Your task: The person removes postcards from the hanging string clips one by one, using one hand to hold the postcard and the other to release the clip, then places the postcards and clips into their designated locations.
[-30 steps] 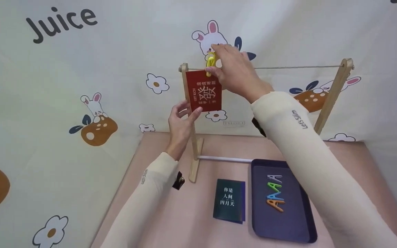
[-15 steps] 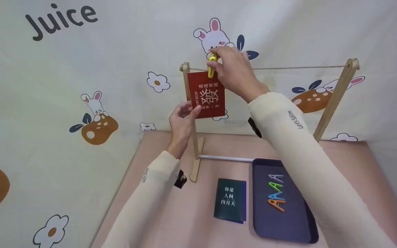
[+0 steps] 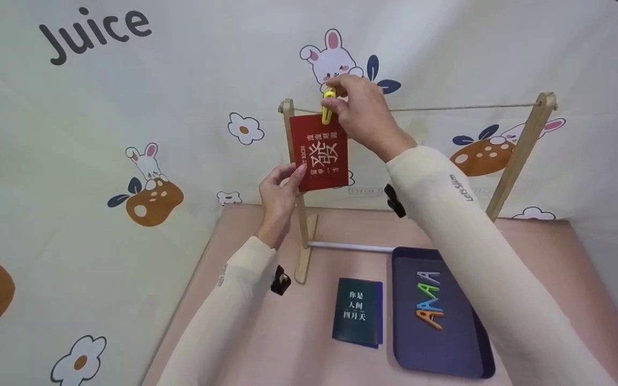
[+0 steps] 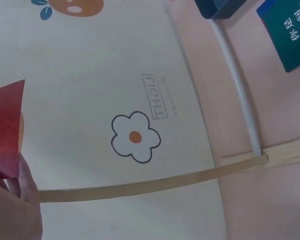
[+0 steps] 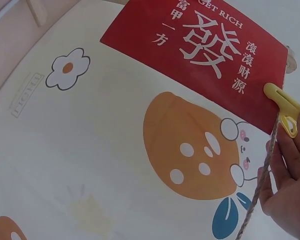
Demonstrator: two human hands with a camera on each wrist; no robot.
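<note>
A red card [image 3: 319,153] with white Chinese characters and "GET RICH" hangs at the left end of a thin rope [image 3: 464,107]. My left hand [image 3: 279,195] pinches its lower left corner between thumb and fingers. At the card's top edge my right hand [image 3: 365,110] pinches a yellow clothespin [image 3: 328,107]. In the right wrist view the clothespin's tip lies over the card's edge, right where the rope [image 5: 260,187] runs. The left wrist view shows only part of the card [image 4: 7,130] and of the left hand [image 4: 15,215].
The rope spans a wooden stand with a left post [image 3: 302,220], a right post [image 3: 521,155] and a white bottom bar [image 3: 352,247]. A dark tray [image 3: 432,354] on the pink table [image 3: 266,332] holds several colored clothespins [image 3: 428,300]. Left of it lies a dark green card [image 3: 357,313] over a blue one.
The card, the clothespin and both hands have come down slightly. The rope sags a little more toward the clothespin, and more of the card shows below it.
</note>
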